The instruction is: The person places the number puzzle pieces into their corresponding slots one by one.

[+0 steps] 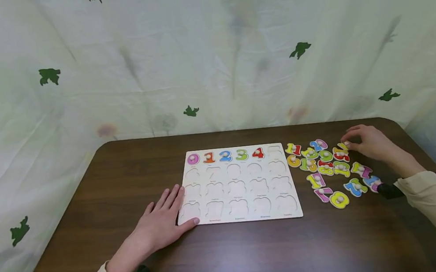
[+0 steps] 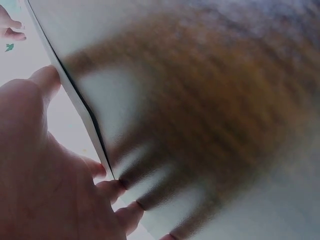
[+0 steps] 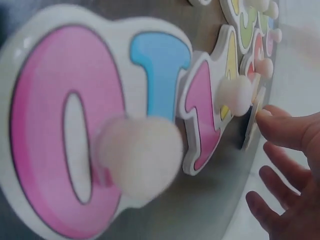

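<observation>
A white number puzzle board [image 1: 244, 195] lies on the table, with pieces 0 to 4 set in its top row and bare outlines below. My left hand [image 1: 159, 226] rests at the board's left edge, fingers spread and straight, thumb on the lower edge; in the left wrist view the fingers [image 2: 125, 217] touch that edge. At the far right of the loose pieces, my right hand [image 1: 372, 142] pinches a yellow number puzzle piece [image 1: 342, 147] between thumb and fingers. The right wrist view shows that piece [image 3: 254, 120] nearly edge-on; its number cannot be read.
Several loose knobbed number pieces, among them a yellow 0 [image 1: 339, 200] and a red-and-yellow 11 [image 1: 293, 149], lie right of the board. A pink-and-blue piece [image 3: 65, 125] is close to the right wrist. A pale curtain [image 1: 209, 57] hangs behind the brown table [image 1: 231, 258].
</observation>
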A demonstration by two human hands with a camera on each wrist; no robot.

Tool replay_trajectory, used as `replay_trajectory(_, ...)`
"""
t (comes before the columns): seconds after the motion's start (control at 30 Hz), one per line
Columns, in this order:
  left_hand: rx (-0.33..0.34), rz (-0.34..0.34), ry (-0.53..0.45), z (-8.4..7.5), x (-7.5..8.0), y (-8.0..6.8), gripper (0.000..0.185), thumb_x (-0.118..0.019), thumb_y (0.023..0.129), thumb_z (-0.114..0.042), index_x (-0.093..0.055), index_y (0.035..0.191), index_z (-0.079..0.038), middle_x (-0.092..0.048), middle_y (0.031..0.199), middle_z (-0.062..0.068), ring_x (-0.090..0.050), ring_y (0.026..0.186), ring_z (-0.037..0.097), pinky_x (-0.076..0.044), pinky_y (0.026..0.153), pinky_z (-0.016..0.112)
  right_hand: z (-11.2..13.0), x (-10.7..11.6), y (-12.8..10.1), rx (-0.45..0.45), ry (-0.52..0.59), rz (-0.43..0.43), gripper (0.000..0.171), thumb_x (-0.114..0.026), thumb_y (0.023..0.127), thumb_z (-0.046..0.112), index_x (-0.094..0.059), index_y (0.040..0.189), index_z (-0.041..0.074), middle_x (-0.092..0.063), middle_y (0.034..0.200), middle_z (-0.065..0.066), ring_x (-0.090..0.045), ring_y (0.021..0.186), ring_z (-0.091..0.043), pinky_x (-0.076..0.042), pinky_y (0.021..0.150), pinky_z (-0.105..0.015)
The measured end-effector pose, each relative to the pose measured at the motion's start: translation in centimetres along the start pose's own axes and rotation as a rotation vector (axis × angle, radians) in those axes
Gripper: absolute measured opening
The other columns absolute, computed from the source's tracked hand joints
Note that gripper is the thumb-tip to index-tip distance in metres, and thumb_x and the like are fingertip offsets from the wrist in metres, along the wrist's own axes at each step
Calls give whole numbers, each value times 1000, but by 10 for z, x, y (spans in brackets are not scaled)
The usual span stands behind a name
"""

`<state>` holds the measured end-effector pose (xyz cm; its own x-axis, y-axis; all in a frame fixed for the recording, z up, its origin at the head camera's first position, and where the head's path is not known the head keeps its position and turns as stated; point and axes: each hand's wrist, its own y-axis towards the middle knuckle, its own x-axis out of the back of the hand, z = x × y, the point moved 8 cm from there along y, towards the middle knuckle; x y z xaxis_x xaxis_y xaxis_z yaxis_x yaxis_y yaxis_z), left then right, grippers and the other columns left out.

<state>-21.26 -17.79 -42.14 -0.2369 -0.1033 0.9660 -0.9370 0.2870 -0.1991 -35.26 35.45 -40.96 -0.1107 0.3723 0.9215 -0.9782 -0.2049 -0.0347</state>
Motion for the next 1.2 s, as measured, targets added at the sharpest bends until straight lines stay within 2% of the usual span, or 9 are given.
replay_trajectory(0.33, -8, -11, -1, 0, -1, 1, 100, -41, 88, -78, -21, 158, -9, -16, 163, 12, -16, 147, 35, -21, 108, 66, -9, 1, -1, -46, -1, -25, 24, -66, 93, 11, -66, 107, -9, -52, 121, -37, -37, 120, -55, -23, 100, -71)
replay_trajectory(0.5, -7, -25, -10, 4, -5, 2, 100, -43, 87, -77, -20, 158, -11, -15, 163, 10, -15, 148, 34, -21, 108, 65, -9, 3, -5, -36, -20, -16, 22, -71, 91, 19, -71, 95, -3, -55, 116, -35, -43, 113, -52, -32, 95, -68)
replay_trajectory(0.6, -6, -27, -9, 5, -7, 2, 100, -41, 87, -79, -19, 158, -12, -15, 164, 9, -15, 148, 33, -20, 109, 65, -11, 5, -8, -48, -28, -8, 29, -72, 90, 30, -72, 89, 1, -55, 114, -34, -46, 107, -50, -37, 88, -65)
replay_trajectory(0.7, -15, -31, -15, 4, -6, 2, 101, -42, 87, -78, -21, 158, -10, -16, 163, 11, -16, 147, 35, -20, 108, 66, -12, 7, -12, -36, -24, -8, 33, -72, 91, 34, -73, 92, 1, -55, 115, -33, -47, 107, -49, -38, 86, -65)
replay_trajectory(0.9, -11, -19, -13, 0, 0, 0, 99, -45, 88, -75, -21, 158, -9, -16, 163, 12, -17, 147, 36, -21, 108, 66, -9, 6, -14, 38, 0, 10, 32, -74, 90, 24, -70, 106, -3, -54, 121, -33, -42, 116, -52, -32, 93, -70)
replay_trajectory(1.2, -5, -17, -8, 3, -4, 1, 100, -41, 88, -78, -19, 158, -11, -15, 163, 10, -16, 148, 34, -21, 108, 66, -6, 2, -12, 93, -12, -2, 21, -73, 89, 14, -70, 104, -1, -54, 119, -32, -43, 114, -51, -33, 93, -69)
